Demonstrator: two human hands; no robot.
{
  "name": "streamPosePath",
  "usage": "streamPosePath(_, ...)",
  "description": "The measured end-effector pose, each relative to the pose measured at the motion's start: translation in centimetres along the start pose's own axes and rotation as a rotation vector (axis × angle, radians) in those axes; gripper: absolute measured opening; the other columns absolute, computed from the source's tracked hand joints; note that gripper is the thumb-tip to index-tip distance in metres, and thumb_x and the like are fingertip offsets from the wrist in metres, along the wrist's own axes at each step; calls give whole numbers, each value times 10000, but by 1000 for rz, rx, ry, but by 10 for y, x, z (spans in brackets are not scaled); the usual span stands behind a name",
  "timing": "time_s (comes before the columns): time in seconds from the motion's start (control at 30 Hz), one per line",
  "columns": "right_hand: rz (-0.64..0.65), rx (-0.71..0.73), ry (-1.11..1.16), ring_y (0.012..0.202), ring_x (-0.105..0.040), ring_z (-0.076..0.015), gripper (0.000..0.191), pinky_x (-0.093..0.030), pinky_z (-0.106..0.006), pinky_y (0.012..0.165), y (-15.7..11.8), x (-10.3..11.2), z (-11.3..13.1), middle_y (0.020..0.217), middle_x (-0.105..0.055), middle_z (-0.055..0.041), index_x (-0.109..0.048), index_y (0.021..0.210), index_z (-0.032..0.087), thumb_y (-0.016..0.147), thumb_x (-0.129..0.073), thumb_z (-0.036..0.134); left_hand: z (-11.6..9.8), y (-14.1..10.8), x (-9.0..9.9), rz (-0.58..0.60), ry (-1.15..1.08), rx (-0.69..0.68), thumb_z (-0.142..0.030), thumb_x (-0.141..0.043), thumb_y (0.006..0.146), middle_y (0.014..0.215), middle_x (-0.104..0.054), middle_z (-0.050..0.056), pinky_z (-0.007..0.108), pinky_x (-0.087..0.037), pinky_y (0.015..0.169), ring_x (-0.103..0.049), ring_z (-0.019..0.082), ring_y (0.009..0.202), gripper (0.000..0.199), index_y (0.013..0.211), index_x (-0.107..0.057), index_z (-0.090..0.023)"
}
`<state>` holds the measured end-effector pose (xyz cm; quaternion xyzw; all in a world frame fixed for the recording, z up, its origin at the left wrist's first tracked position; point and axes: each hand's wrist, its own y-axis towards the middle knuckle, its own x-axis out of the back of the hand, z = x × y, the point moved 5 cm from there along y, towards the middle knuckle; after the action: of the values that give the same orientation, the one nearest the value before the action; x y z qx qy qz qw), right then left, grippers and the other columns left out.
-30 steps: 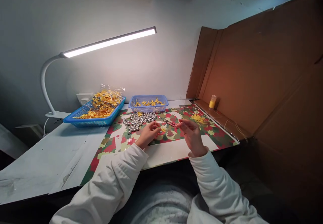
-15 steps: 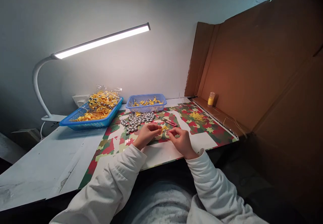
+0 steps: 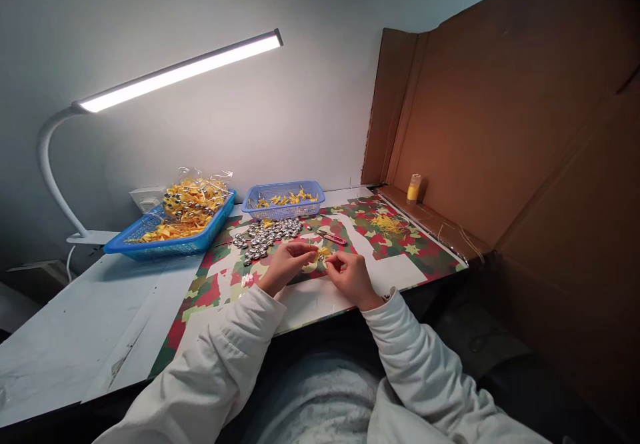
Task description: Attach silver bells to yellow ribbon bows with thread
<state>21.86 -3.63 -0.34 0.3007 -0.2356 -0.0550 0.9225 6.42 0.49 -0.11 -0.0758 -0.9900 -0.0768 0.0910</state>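
Main light's the desk lamp [image 3: 183, 71], and its strip is totally blown out to white. The wall [image 3: 310, 111] glows near it, then fades to murky gray at far left. Silver beads [image 3: 270, 233] throw tiny glints. The cardboard [image 3: 495, 111] goes dim brown, almost black down low. Wide-angle stretch pulls the sleeves [image 3: 205, 357] toward the bottom corners, and the yellow bit [image 3: 323, 254] between the fingers [image 3: 302, 249] looks kinda mushy.
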Motion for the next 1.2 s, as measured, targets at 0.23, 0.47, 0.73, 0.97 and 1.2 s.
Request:
streamPosePath(0.23,-338,-69,200,603,-569,-150,105,-452,-279,612,-6,25,-5,641,-624,-7,-603,725,200,794,-555,262,1,1,2,-18,-9,16,-345,-746,581,704,-726,75,239,-453,551,-605,149,588,289,776,-765,-133)
streamPosePath(0.47,-871,-163,647,680,-601,-131,126,-504,-310,725,-3,85,-27,717,-579,35,-465,846,240,853,-512,357,4,1,0,5,-20,18,-339,-741,598,743,-735,90,255,-489,591,-646,174,648,263,763,-747,-134)
streamPosePath(0.73,-365,-365,795,554,-551,-96,275,-509,-271,599,23,38,-27,652,-568,45,-505,812,209,731,-639,434,2,0,-2,15,100,-103,-383,-717,640,764,-711,76,269,-503,628,-642,187,702,260,749,-712,-147)
streamPosePath(0.97,-281,-343,878,498,-458,-61,273,-429,-222,512,37,36,-10,642,-544,55,-500,786,209,702,-667,408,-30,-22,-37,397,341,-386,-403,-749,655,1037,-661,81,285,-479,774,-595,206,916,422,1037,-682,-235)
streamPosePath(1.2,-267,-317,905,480,-433,-55,241,-415,-229,513,45,34,-4,622,-523,67,-493,781,210,704,-652,372,-31,-28,-93,513,513,-485,-353,-669,737,733,-656,57,271,-430,655,-576,174,658,152,691,-719,-217)
